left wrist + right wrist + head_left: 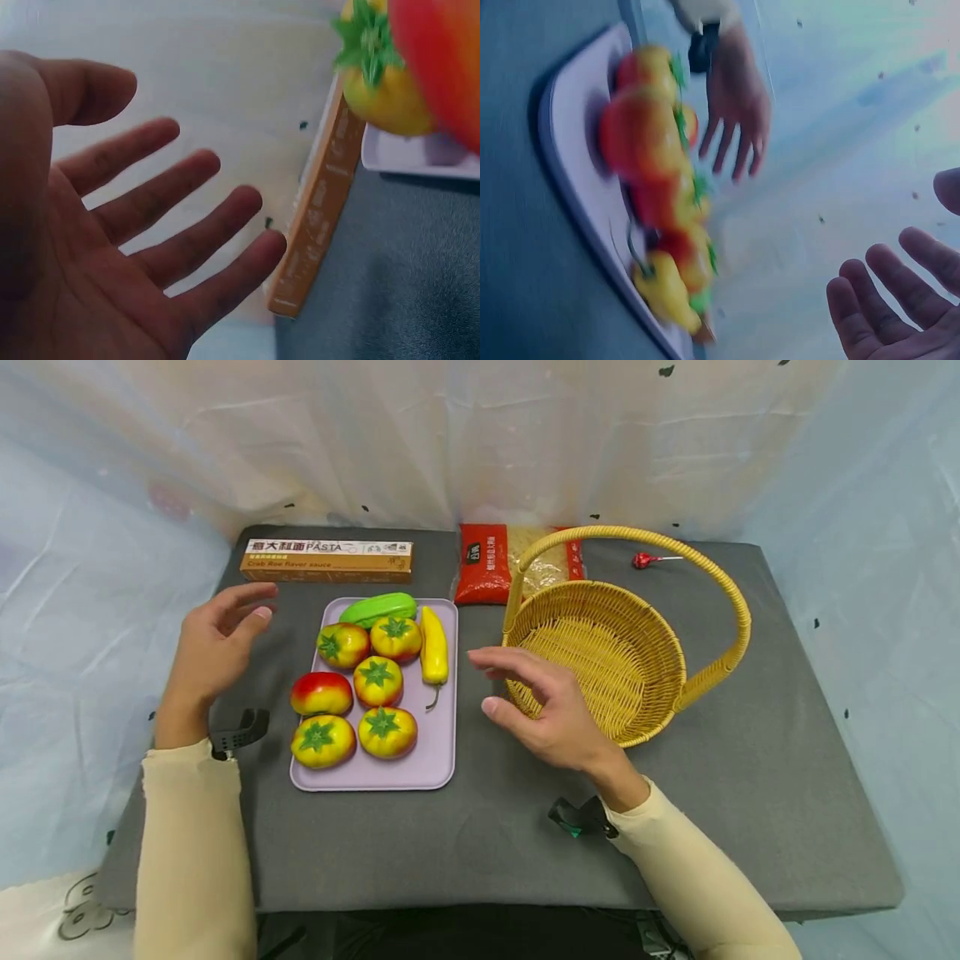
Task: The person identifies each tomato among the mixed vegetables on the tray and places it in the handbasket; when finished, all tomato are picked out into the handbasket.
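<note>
My left hand hovers left of a lilac tray, with nothing in its grasp. In the left wrist view its fingers are spread and fairly straight. On the tray sit several red-and-yellow, tomato-like fruits with green leafy tops, one red-topped fruit showing no leaves, a green cucumber-like vegetable and a yellow pepper. Between tray and wicker basket, my right hand is held up, overlapping the basket's left rim in the head view. Its relaxed fingers hold nothing.
Along the back of the grey table lie a pasta box and a red-ended bag of pasta, partly behind the basket. The basket's tall handle arches over it. A red lollipop lies at the back right.
</note>
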### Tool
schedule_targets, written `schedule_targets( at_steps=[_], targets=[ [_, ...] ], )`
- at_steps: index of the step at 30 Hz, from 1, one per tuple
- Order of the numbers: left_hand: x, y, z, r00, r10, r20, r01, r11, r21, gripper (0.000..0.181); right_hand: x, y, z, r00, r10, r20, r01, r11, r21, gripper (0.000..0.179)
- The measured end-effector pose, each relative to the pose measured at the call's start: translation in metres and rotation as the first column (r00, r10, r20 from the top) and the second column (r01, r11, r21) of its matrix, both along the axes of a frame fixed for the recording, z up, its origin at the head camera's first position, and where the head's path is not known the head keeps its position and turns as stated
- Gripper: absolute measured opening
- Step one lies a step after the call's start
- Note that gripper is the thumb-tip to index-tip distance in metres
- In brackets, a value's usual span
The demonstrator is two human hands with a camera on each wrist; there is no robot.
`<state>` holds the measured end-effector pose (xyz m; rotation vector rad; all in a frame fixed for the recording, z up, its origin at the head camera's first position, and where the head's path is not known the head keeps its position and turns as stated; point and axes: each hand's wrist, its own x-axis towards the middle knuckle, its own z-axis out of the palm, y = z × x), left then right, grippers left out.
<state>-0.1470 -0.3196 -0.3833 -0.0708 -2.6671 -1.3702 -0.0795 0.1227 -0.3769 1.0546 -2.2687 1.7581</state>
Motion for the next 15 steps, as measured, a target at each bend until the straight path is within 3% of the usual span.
schedule_targets(
  at_steps=[4, 8, 11, 15],
  targets=[
    [-0.017, -0.01, -0.009, 0.999, -0.02, 0.037, 0.02, 1.0, 0.007, 0.043, -0.004, -0.026, -0.006, 0.99, 0.098, 0.106, -0.089, 0.993, -0.084, 0.046],
    [-0.032, -0.015, -0.011, 0.994, -0.051, 0.1, 0.059, 0.995, -0.075, 0.044, -0.008, -0.047, -0.016, 0.97, 0.16, 0.183, -0.138, 0.982, -0.13, 0.045],
    [-0.042, -0.014, -0.008, 0.984, -0.103, 0.149, 0.126, 0.98, -0.154, 0.047, -0.01, -0.058, -0.025, 0.952, 0.184, 0.245, -0.153, 0.978, -0.141, 0.044],
    [-0.053, -0.012, -0.006, 0.958, -0.168, 0.233, 0.226, 0.942, -0.249, 0.054, -0.012, -0.069, -0.038, 0.927, 0.21, 0.31, -0.168, 0.973, -0.158, 0.046]
  ],
)
